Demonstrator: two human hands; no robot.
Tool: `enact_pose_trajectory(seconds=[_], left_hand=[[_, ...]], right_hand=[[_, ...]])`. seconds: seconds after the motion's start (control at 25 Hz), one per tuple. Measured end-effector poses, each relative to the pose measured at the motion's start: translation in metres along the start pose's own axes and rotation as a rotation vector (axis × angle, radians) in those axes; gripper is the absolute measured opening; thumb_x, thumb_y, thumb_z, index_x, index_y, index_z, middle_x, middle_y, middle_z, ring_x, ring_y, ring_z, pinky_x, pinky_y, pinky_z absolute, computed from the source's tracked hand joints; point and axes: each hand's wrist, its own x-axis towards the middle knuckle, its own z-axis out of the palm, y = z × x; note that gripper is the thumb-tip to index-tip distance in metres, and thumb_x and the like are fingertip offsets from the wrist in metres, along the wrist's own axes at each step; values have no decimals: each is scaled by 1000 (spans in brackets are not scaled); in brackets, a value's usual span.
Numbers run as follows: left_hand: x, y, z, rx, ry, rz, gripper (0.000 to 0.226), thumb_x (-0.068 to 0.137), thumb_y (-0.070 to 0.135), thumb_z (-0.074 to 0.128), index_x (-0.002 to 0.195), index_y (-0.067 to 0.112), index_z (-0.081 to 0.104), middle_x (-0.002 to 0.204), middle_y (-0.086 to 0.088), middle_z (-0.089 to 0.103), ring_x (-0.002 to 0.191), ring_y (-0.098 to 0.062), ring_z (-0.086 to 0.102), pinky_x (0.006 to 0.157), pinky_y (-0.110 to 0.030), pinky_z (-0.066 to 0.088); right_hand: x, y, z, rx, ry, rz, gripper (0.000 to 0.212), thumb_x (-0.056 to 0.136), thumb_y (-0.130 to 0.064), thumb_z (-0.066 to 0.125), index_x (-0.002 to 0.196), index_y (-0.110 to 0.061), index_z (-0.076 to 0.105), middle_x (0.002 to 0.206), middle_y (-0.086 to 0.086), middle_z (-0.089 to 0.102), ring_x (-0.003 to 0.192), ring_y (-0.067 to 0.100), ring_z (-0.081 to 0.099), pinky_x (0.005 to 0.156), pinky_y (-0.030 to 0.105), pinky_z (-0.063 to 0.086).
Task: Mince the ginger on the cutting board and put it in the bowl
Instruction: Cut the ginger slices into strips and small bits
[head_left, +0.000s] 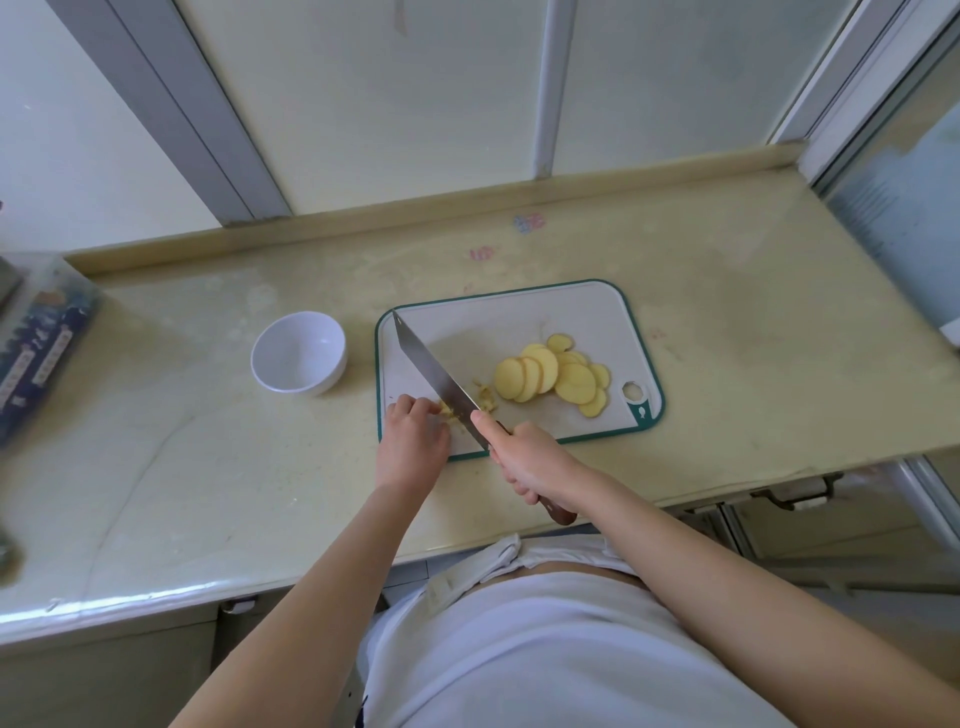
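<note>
Right hand clenched round the handle of one knife; left hand, fingers bent, pinning ginger bits at 7 o'clock on one cutting board. Roughly nine ginger slices at 3 o'clock, one bowl off the board's 9 o'clock.

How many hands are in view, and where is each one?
2. The left hand is at the near left corner of the cutting board, fingers curled on ginger pieces. The right hand grips the knife handle at the board's near edge.
</note>
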Motion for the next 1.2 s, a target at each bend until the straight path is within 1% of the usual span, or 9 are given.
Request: enact_pose_trajectory(seconds=[0.12, 0.28, 0.48, 0.6, 0.88, 1.08, 1.2], left_hand=[[0, 1, 0, 4, 15, -3, 19, 88, 9, 54, 104, 2, 62, 109, -10, 52, 112, -26, 45, 80, -31, 40], [2, -1, 2, 12, 23, 10, 17, 89, 10, 55, 102, 2, 62, 107, -10, 53, 111, -26, 46, 73, -27, 38], [1, -2, 2, -31, 44, 8, 16, 88, 11, 57, 101, 3, 63, 104, -10, 54, 108, -26, 48, 75, -26, 38], [1, -2, 3, -44, 63, 10, 15, 87, 11, 59, 99, 2, 63, 102, -10, 54, 106, -27, 48, 74, -25, 37], [2, -3, 7, -51, 100, 18, 9, 84, 7, 62, 85, -1, 66, 92, -12, 54, 97, -29, 51, 66, -28, 37], [5, -4, 5, -63, 91, 37, 8, 82, 5, 65, 83, -3, 68, 90, -17, 55, 94, -32, 51, 68, -29, 37], [7, -5, 4, -57, 93, 47, 8, 82, 3, 65, 84, -4, 69, 90, -17, 56, 93, -32, 51, 69, -29, 37]], right_hand=[[0, 0, 2, -9, -1, 5, 55, 93, -65, 40, 61, -22, 27, 49, -4, 23, 37, 13, 18, 41, 20, 16], [1, 1, 4, -33, 3, 12, 55, 93, -65, 38, 63, -21, 27, 51, -3, 23, 35, 12, 18, 39, 17, 16], [0, 2, 6, -64, 24, -13, 56, 95, -65, 36, 63, -20, 26, 53, -2, 23, 36, 13, 20, 38, 17, 19], [0, 2, 4, -83, 44, -34, 57, 95, -64, 34, 61, -20, 26, 51, -3, 24, 35, 13, 22, 37, 17, 21], [1, 3, 2, -26, 5, 21, 55, 95, -64, 36, 62, -22, 25, 49, -4, 21, 34, 12, 18, 38, 16, 17], [1, 0, 2, -65, 4, 49, 55, 95, -64, 36, 63, -21, 25, 47, -5, 21, 34, 12, 18, 38, 15, 17], [3, -4, 3, -123, 9, 67, 56, 95, -65, 33, 62, -20, 27, 49, -2, 23, 35, 14, 22, 37, 16, 21]])
